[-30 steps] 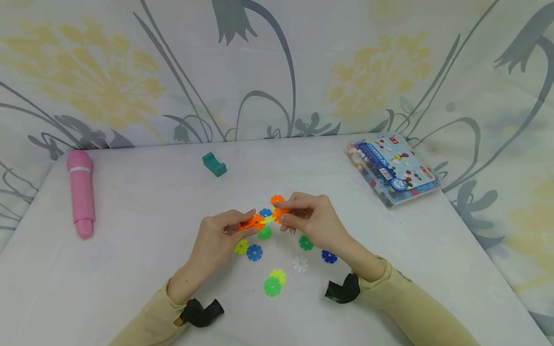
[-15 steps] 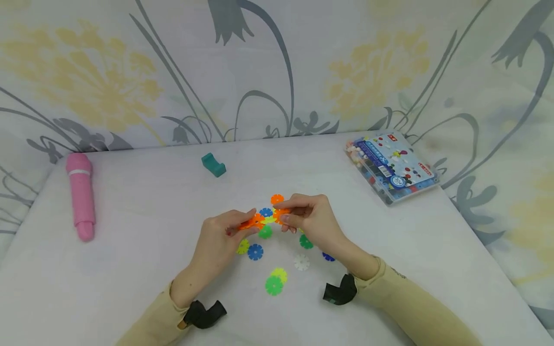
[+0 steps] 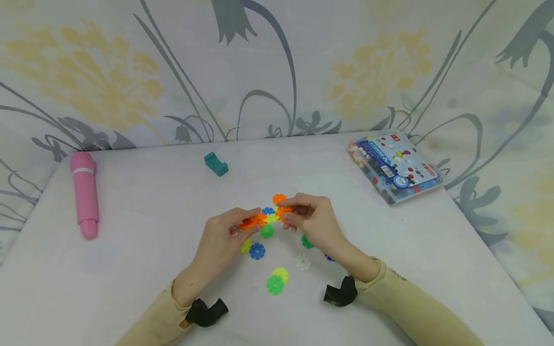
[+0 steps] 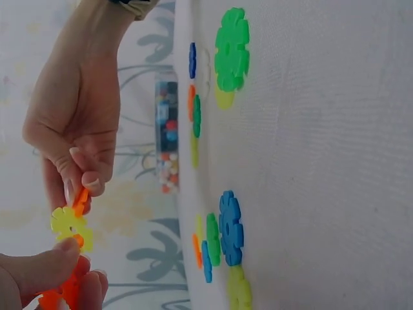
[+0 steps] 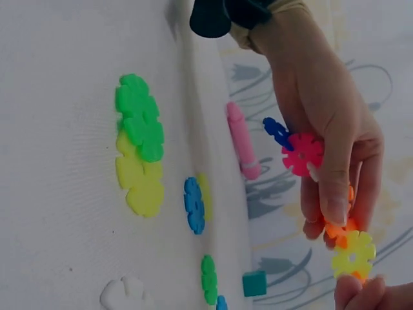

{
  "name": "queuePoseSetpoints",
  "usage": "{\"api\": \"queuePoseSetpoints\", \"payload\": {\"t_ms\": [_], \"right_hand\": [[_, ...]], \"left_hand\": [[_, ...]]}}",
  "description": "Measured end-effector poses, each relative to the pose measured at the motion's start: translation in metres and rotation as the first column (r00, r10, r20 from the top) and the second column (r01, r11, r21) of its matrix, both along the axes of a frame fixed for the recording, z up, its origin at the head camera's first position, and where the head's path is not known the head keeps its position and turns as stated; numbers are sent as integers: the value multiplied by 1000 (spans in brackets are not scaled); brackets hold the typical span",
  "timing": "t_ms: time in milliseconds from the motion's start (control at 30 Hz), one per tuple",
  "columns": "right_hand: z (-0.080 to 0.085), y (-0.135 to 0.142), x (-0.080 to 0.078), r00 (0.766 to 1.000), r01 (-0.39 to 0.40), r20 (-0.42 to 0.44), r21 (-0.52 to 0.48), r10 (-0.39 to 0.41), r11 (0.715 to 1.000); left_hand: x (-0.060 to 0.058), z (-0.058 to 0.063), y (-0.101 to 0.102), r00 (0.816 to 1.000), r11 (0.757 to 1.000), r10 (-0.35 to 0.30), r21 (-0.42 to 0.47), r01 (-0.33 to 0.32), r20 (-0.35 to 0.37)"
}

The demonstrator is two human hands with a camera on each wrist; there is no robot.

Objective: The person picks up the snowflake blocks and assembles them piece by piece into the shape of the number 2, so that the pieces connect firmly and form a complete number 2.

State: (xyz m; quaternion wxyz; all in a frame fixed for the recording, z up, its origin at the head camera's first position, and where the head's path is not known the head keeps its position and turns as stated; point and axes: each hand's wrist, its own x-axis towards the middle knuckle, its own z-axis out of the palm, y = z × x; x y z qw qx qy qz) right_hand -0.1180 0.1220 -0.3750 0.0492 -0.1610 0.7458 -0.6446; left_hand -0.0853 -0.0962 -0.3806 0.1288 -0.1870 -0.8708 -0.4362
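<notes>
Notched plastic snowflake discs are joined into a chain between both hands. My left hand (image 3: 218,238) grips its left part, where orange discs (image 3: 252,222) show at the fingertips. A pink disc (image 5: 303,155) and a dark blue disc (image 5: 277,132) stick out from the left palm in the right wrist view. Between the hands sits a yellow disc (image 4: 71,226), face on to the left wrist view. With thumb and fingers, my right hand (image 3: 318,221) pinches an orange disc (image 4: 80,201) at the yellow one's edge. The hands are raised over the table.
Loose discs lie below the hands: green (image 3: 267,231), blue (image 3: 257,251), white (image 3: 304,262), and a light green one (image 3: 275,285) overlapping a yellow. A pink cylinder (image 3: 84,197) lies left, a teal block (image 3: 216,164) behind, a clear case of beads (image 3: 394,166) back right.
The yellow disc has tilted slightly and shows more of its face in the head view. The left hand has turned a little; both hands keep their hold.
</notes>
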Motion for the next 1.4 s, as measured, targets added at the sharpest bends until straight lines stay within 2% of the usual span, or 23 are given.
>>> {"api": "queuePoseSetpoints", "payload": {"t_ms": [100, 233, 367, 500, 667, 800, 967, 1133, 1233, 1400], "right_hand": [[0, 0, -1, 1000, 8, 30, -11, -7, 1000], [1, 0, -1, 999, 18, 46, -59, -16, 998], [1, -1, -1, 1000, -13, -9, -134, 12, 991], [2, 1, -1, 997, -61, -47, -196, 53, 979], [1, 2, 1, 995, -82, -76, -209, 67, 975], [1, 1, 1, 991, -73, -123, -185, 51, 980], [0, 4, -2, 996, -64, -75, -176, 52, 982], [-1, 5, -1, 996, -64, -76, -196, 50, 978], [-1, 3, 1, 991, -78, -122, -199, 55, 977], [0, 0, 2, 977, -112, -198, -167, 78, 980]], "left_hand": [[0, 2, 0, 1000, 999, 18, -35, -18, 8], [0, 3, 0, 999, 998, 47, -36, -47, 9], [0, 3, -1, 998, 998, 55, 11, -55, 23], [-1, 3, -3, 997, 998, 27, 60, -31, 66], [-2, 1, -3, 997, 996, -2, 90, -5, 80], [0, 3, -2, 999, 995, -6, 104, 1, 52], [2, 6, 1, 998, 991, -26, 131, 19, 54], [2, 7, 2, 995, 990, -25, 138, 12, 95], [2, 6, 3, 989, 994, 5, 107, -21, 147], [4, 8, 5, 969, 998, 49, 33, -58, 244]]}}
